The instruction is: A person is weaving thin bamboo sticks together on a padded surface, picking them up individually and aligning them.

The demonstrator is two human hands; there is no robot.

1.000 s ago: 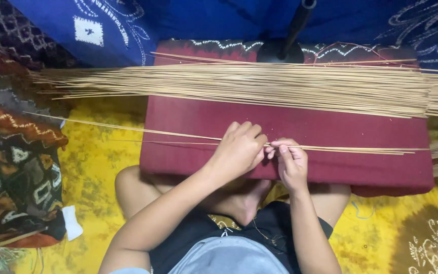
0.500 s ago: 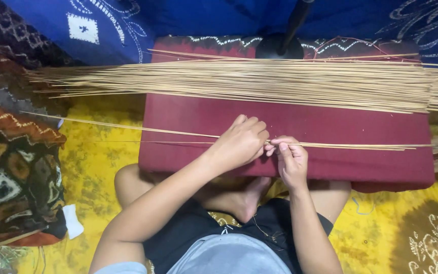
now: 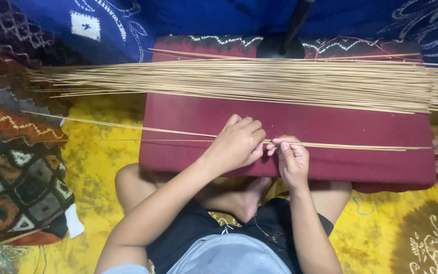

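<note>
Fingers of both hands are pinching a few long thin tan reed sticks [image 3: 330, 145] that are lying across the dark red padded cushion [image 3: 330, 162] in front of my lap. I am seeing my left hand [image 3: 236, 142] curled over the sticks, its grip narrow and closing on them from above, while my right hand [image 3: 291, 160] is nipping the same strands between thumb and fingertips just beside it, the two hands almost touching. The sticks are running out well past the cushion's left edge over the yellow patterned cloth [image 3: 97, 162]. Farther from me, the big loose bundle of tan sticks [image 3: 259, 83] is resting across the cushion's far side, near the black stand base [image 3: 280, 48]. As I judge it, the strands are slender enough to snap or splinter if I am bending them too sharply, and a loose pinch could be letting one slide away.
</note>
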